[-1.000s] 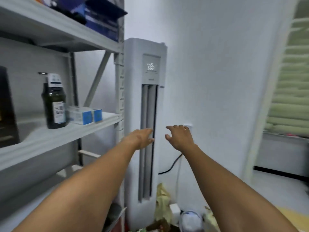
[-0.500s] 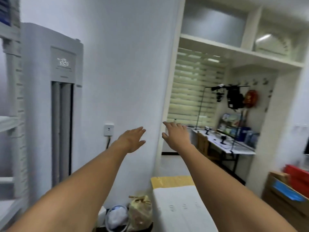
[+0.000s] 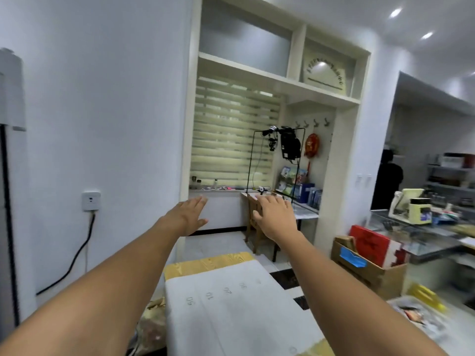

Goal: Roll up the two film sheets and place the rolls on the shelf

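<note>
Fingers (image 3: 196,202) first: on your left hand (image 3: 185,218) they were out straight and close together, thumb sticking off to the side, gripping nothing. Same deal on your right hand (image 3: 276,219): fingers (image 3: 272,201) stretched flat and slightly fanned, palm down, nothing in it. The two hands hung in the air a little apart from each other, both arms reaching forward.

Straight below your fingertips and closer to you, the white sheet (image 3: 231,304) lay flat and unrolled on the wood-grain table (image 3: 205,263), faint printed numbers in a row across it. Neither hand touched it.

Just past your right fingers stood a wooden chair (image 3: 253,227), and above them a black camera rig (image 3: 290,145) on a thin stand. Beyond both hands, window blinds (image 3: 231,134) were drawn down inside a white alcove. Well off to the left of your left fingers a wall socket (image 3: 90,200) had a black cable (image 3: 74,255) hanging from it. Off to the right and lower, a cardboard box (image 3: 372,273) held a red folder (image 3: 370,242).
</note>
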